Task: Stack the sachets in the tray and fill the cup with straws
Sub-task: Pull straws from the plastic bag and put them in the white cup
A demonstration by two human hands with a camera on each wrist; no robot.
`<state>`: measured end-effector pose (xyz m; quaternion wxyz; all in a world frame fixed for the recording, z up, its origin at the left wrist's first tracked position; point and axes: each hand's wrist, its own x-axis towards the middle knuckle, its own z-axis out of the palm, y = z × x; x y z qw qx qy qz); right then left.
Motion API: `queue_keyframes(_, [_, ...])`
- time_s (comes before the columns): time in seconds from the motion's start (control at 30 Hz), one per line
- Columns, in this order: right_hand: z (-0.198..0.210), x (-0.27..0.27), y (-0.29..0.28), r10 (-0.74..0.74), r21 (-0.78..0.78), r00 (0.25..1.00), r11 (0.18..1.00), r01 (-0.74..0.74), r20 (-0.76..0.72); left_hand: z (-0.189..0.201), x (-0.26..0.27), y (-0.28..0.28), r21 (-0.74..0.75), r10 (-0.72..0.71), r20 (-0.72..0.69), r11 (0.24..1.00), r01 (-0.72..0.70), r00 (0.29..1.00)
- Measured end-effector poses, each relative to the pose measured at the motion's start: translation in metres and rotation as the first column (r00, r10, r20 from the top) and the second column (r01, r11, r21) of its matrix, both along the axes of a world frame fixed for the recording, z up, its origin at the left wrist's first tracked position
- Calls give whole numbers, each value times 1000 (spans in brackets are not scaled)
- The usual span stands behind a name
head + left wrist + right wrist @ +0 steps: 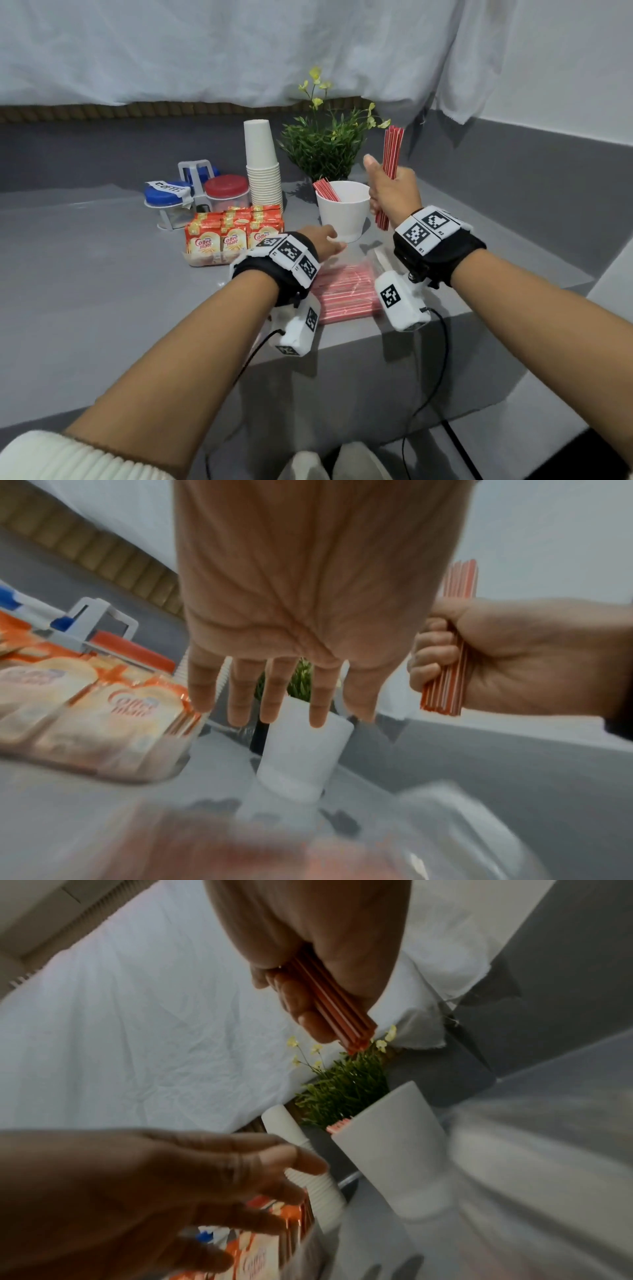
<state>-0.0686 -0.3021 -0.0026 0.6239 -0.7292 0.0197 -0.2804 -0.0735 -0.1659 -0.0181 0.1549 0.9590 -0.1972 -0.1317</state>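
My right hand [390, 186] grips a bundle of red straws [390, 161] upright, just right of the white cup [342, 212]; the grip shows too in the left wrist view, straws [445, 669], and the right wrist view, straws [332, 1001]. A few red straws [325, 190] lean inside the cup. My left hand [325, 240] reaches with straight fingers [240, 696] toward the cup's base [301, 750], holding nothing. Orange creamer sachets [233, 229] stand packed in a clear tray [205, 262] left of the cup. A clear bag of red straws [346, 291] lies under my wrists.
A tall stack of paper cups [262, 164] and a green plant [322, 144] stand behind the cup. Jars with a red lid [226, 186] and a blue lid [164, 195] sit in a white rack at the left. The grey counter's edge runs near me.
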Motion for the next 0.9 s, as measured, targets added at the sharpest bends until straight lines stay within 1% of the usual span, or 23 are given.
queue_keyframes(0.17, [30, 38, 5, 42, 42, 997, 998, -45, 67, 42, 41, 6, -132, 84, 101, 989, -71, 991])
queue_keyframes(0.23, [34, 55, 7, 52, 51, 997, 997, -55, 60, 49, 59, 7, -186, 136, 103, 976, -115, 985])
queue_keyframes(0.37, [33, 83, 11, 15, -82, 999, 997, -13, 29, 52, 90, 5, -287, 206, 75, 942, -177, 976])
queue_keyframes(0.5, [14, 113, 6, -14, -168, 999, 986, 7, -39, 40, 127, 0, -386, 254, 34, 896, -221, 967])
queue_keyframes(0.57, [4, 124, 2, -27, -236, 998, 972, 11, -64, 33, 144, -2, -428, 262, -5, 872, -239, 965])
queue_keyframes(0.7, [-16, 137, -8, -7, -351, 992, 936, -38, -128, 20, 165, -8, -538, 246, -146, 793, -286, 958])
queue_keyframes(0.8, [-26, 140, -13, -5, -468, 984, 880, -82, -180, 11, 175, -14, -641, 242, -182, 706, -302, 953])
queue_keyframes(0.9, [-27, 142, -16, 7, -524, 980, 844, -112, -199, 9, 179, -18, -704, 258, -225, 623, -340, 940])
